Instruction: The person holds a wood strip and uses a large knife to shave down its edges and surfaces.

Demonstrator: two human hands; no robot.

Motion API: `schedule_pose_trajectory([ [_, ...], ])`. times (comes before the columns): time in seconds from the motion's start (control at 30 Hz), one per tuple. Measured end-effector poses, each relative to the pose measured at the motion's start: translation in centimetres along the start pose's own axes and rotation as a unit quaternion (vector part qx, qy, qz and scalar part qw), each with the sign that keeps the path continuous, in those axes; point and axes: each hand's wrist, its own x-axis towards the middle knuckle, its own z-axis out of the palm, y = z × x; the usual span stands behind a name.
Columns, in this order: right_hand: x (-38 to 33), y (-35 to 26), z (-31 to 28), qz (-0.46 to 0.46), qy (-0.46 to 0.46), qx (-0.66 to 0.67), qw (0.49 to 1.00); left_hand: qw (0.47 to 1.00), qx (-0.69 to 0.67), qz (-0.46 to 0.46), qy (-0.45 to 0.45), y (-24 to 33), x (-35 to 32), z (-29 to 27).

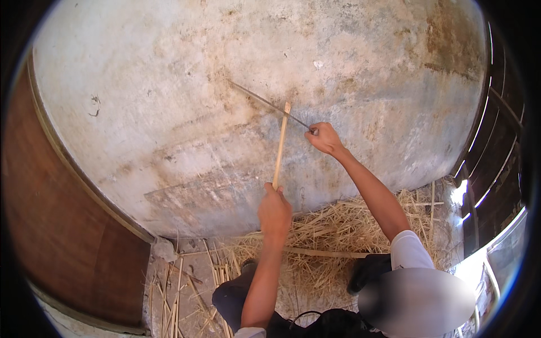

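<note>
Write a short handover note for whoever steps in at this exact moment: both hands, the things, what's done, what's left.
Left hand: grip shut on the bamboo strip, held upright.
Right hand: grip shut on the long thin blade, raised, its edge meeting the strip's top end.
Behind: stained wall. Below: straw pile, more cut strips on the ground.
Done: blade set at the tip.
Left: strip appears still whole; splitting seems not yet done.

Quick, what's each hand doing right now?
Left hand: closed, holding a thin pale bamboo stick upright.
Right hand: closed, holding a long thin dark metal blade.
</note>
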Motion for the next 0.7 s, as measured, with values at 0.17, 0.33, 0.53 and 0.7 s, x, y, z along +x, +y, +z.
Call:
schedule_pose_trajectory([
  [0.17, 0.0, -1.6, 0.0, -0.042, 0.020, 0.034, 0.998, 1.000, 0.020, 0.009, 0.020, -0.7, 0.2, -0.5],
  [0.33, 0.6, 0.2, 0.7, -0.033, 0.029, 0.015, 0.999, 1.000, 0.008, 0.005, 0.010, -0.2, 0.1, -0.1],
  [0.53, -0.4, -1.8, 1.1, -0.024, 0.018, 0.028, 0.999, 0.999, 0.027, 0.002, 0.016, -0.6, -0.2, -0.6],
  [0.7, -0.3, -0.1, -0.1, 0.004, 0.010, -0.017, 1.000, 0.999, 0.020, 0.023, 0.019, 0.0, 0.0, 0.4],
])
